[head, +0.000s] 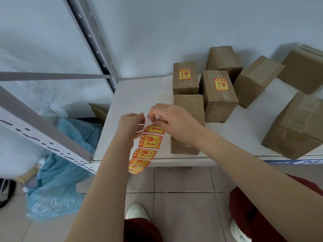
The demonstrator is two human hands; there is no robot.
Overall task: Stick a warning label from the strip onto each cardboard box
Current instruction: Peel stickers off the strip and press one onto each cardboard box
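**Clerk:** Containers on the shelf?

**Checker:** Seven, all cardboard, all taped shut; their contents cannot be seen. Toward the back-left corner stands the left labelled box, with a yellow-and-red warning label on top. Just beside it is the right labelled box, its label also on top. Five are unlabelled:
- the front box, by the front edge
- the back box, against the wall
- the skewed box, right of the labelled pair
- the far box, at the back right
- the large box, at the front right

**Clerk:** The label strip?

**Checker:** It is held up just left of the front box and hangs down past the shelf's front edge, with five labels showing.

**Clerk:** The hands?

**Checker:** The left hand has its fingers curled and pinches the white backing at the strip's top. The right hand also has its fingers curled and pinches the upper edge of the top label. It sits in front of the front box; whether it touches the box cannot be told.

**Clerk:** Below the shelf?

**Checker:** A blue plastic bag lies on the floor at the left.
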